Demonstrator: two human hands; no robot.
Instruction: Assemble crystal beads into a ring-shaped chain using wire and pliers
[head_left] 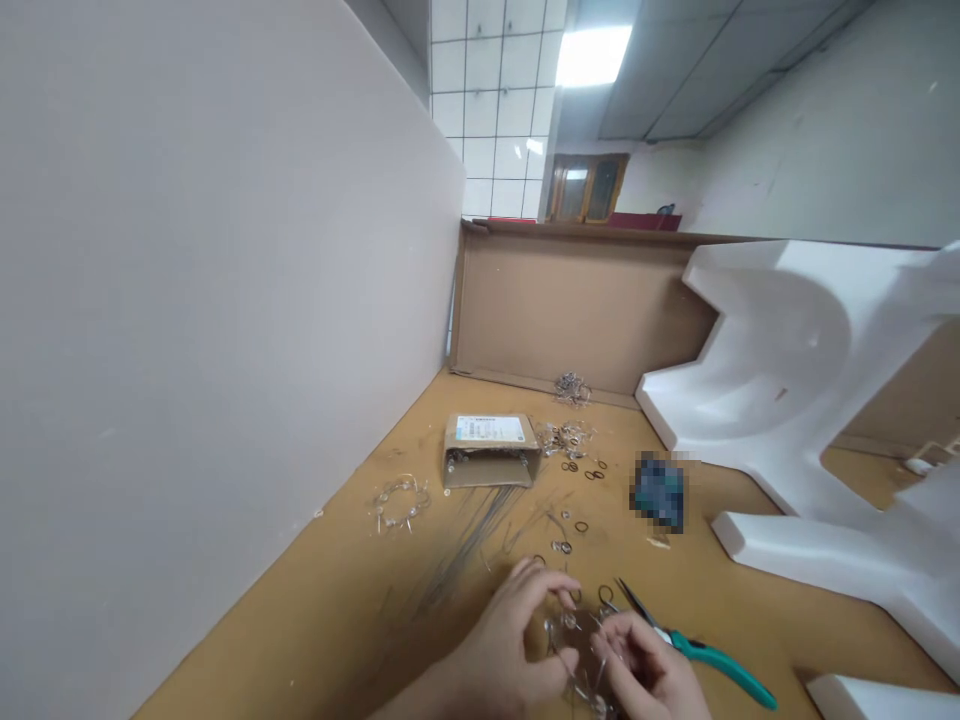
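Note:
Low in the view, both hands are at a wire ring strung with clear beads [551,632]. My left hand [506,635] has its thumb and fingers curved about the ring's left side. My right hand [649,665] pinches the ring's right side, where thin wire shows by the fingertips. Pliers with teal handles [724,665] lie beside my right hand, their tips pointing away. A similar beaded wire ring [401,503] rests on the table to the left. Small dark rings [582,527] are scattered beyond my hands.
An open cardboard box [491,440] lies on the brown table, with a bundle of thin straight wires [476,535] before it. Tangled wire pieces [566,438] are beside it. White foam packing [772,350] stands at the right, a pale panel [247,260] at the left. A blurred dark item [658,492] lies near the foam.

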